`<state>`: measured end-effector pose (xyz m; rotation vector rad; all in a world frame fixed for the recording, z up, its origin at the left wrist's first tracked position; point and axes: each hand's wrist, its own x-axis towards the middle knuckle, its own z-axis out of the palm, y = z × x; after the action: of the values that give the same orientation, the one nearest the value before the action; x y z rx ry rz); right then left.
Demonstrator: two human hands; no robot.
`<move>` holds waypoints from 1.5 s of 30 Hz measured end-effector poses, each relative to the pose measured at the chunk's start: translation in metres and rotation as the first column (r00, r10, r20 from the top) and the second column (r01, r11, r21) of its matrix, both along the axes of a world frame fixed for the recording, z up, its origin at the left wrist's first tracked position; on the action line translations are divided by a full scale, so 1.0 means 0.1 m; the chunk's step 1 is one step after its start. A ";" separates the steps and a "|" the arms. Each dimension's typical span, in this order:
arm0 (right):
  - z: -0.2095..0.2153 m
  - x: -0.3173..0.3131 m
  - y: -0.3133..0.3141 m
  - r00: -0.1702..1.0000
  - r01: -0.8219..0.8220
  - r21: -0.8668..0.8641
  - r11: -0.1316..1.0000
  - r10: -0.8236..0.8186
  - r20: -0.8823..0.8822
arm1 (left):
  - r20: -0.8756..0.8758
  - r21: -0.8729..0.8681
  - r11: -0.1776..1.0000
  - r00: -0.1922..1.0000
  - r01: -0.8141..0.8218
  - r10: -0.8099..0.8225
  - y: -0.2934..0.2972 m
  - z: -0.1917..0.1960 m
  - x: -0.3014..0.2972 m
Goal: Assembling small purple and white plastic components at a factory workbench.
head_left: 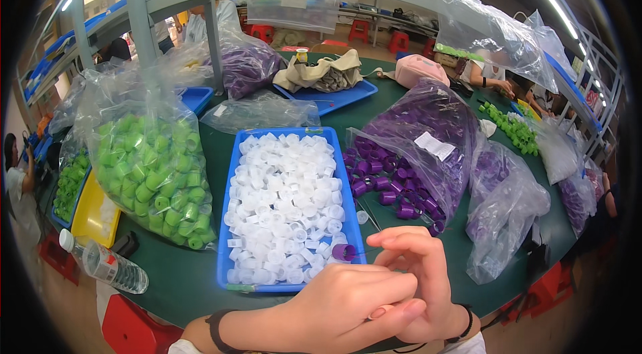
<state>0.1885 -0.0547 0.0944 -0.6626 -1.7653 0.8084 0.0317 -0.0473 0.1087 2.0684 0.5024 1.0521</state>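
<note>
Wht-capped btl (119, 272), red stool (137, 328), pink bag (420, 71)

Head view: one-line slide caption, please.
Bare left hand and bare right hand close together near a blue rectangular plastic tray of white translucent plastic cylinders.

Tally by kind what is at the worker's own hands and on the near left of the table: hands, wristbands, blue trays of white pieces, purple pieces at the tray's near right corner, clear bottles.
Hands: 2 (left hand, right hand)
Dark wristbands: 2, one per wrist
Blue tray of white pieces: 1
Purple piece: 1
Clear bottle: 1
Total: 7
</note>
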 end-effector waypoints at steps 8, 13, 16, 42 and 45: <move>0.03 0.01 0.07 0.981 -0.115 0.117 0.986 0.094 0.172 | 0.145 -0.100 0.992 0.987 0.082 -0.067 -0.04 -0.13 0.04; 0.14 -0.06 -0.04 1.000 0.007 0.130 0.991 -0.009 0.011 | 0.223 -0.111 0.983 0.967 0.146 -0.119 -0.05 -0.13 0.07; 0.16 0.08 -0.03 0.965 -0.184 0.083 0.979 0.164 0.207 | 0.243 -0.110 0.978 0.959 0.177 -0.146 -0.06 -0.11 0.07; 0.44 0.27 -0.36 0.914 -0.370 -0.437 0.820 0.237 -0.330 | 0.006 0.454 0.868 0.975 -0.200 0.221 -0.30 0.25 -0.01; 0.45 0.30 -0.33 0.877 -0.452 -0.486 0.748 0.275 -0.393 | -0.030 0.449 0.880 0.982 -0.154 0.187 -0.31 0.28 -0.05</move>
<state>0.2184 -0.0881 0.1399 -0.5272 -1.3807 1.6680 0.0264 -0.0785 0.1368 2.5083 0.5235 1.2943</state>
